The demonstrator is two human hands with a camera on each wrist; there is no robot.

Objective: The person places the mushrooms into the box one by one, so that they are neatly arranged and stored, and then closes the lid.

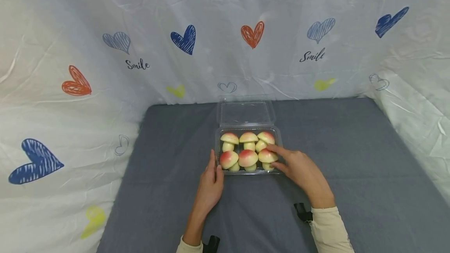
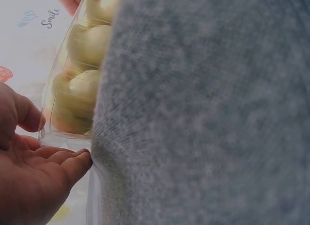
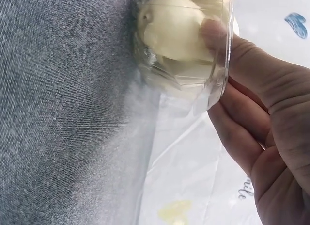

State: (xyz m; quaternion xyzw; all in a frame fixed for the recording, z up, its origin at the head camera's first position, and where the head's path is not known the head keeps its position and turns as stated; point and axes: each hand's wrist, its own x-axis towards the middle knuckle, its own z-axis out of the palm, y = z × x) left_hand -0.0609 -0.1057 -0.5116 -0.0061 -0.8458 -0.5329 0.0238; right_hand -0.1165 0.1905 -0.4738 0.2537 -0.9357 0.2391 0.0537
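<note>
A clear plastic clamshell container (image 1: 242,173) lies with its hinged lid (image 1: 246,112) folded back. Inside are two rows of mushroom-shaped pieces, each with a red-and-yellow cap and a pale stem. My right hand (image 1: 304,171) pinches the front-right mushroom (image 1: 268,155), index finger on the far side of the cap and thumb on the near side. In the right wrist view, the thumb (image 3: 218,36) reaches inside the container against the pale piece. My left hand (image 1: 211,188) touches the container's left side with extended fingers (image 2: 72,164), its thumb at the near corner.
A grey cloth (image 1: 168,202) covers the table under the container. Behind and at both sides hangs a white curtain (image 1: 218,65) printed with hearts and "Smile". Black straps with camera mounts (image 1: 303,212) sit at both wrists.
</note>
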